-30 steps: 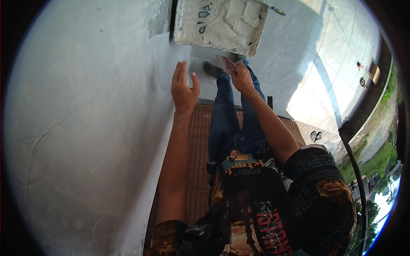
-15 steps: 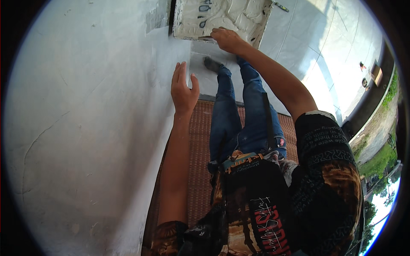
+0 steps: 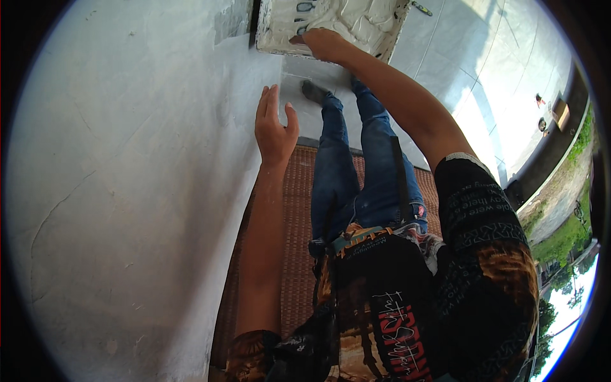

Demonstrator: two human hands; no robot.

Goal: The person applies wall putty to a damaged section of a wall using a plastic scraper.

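At the top of the head view stands a shallow, white-smeared tray (image 3: 270,46), holding thick, creamy white paste (image 3: 363,22). My right hand (image 3: 323,44) reaches over the tray's near side. Its fingers are closed around a thin flat scraper, mostly hidden by the hand. My left hand (image 3: 275,134) is raised beside the pale wall (image 3: 127,159), fingers stretched up and thumb apart, holding nothing. Whether it touches the wall I cannot tell.
A reddish-brown woven mat (image 3: 299,191) lies beneath my legs. Pale floor tiles (image 3: 439,57) extend to the right. A small green-and-black object (image 3: 421,9) lies beside the tray. Farther right, a cardboard-coloured box (image 3: 561,114) sits near the dark floor edge.
My right hand has moved left and slightly up, farther over the tray, and the scraper is more hidden. My left hand has stayed nearly in place beside the wall.
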